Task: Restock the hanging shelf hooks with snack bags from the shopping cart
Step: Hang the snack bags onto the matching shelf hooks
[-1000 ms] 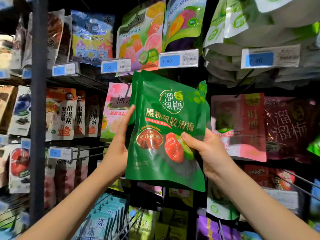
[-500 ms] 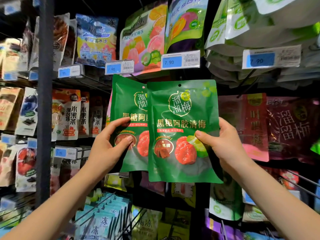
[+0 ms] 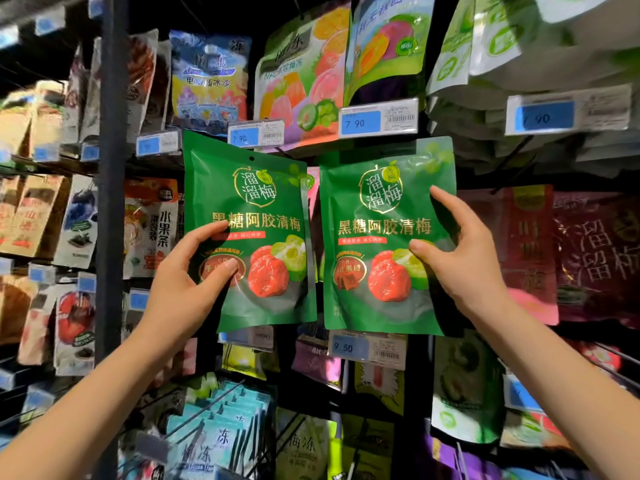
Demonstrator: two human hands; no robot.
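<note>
Hands up at shelf: my left hand [image 3: 187, 275] grips one green snack bag [image 3: 249, 216], right hand [image 3: 460, 258] pinches another green bag [image 3: 381, 237], side by side, upright.

Both green bags [image 3: 249, 209] read 溜溜梅, 黑糖阿胶清梅; upper price tag [image 3: 377, 121] 7 90, lower tag [image 3: 367, 348] 9 50.

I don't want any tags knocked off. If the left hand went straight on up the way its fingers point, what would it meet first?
Probably the price tag just above its green bag. The left hand points up toward it, though depth is unclear.
</note>
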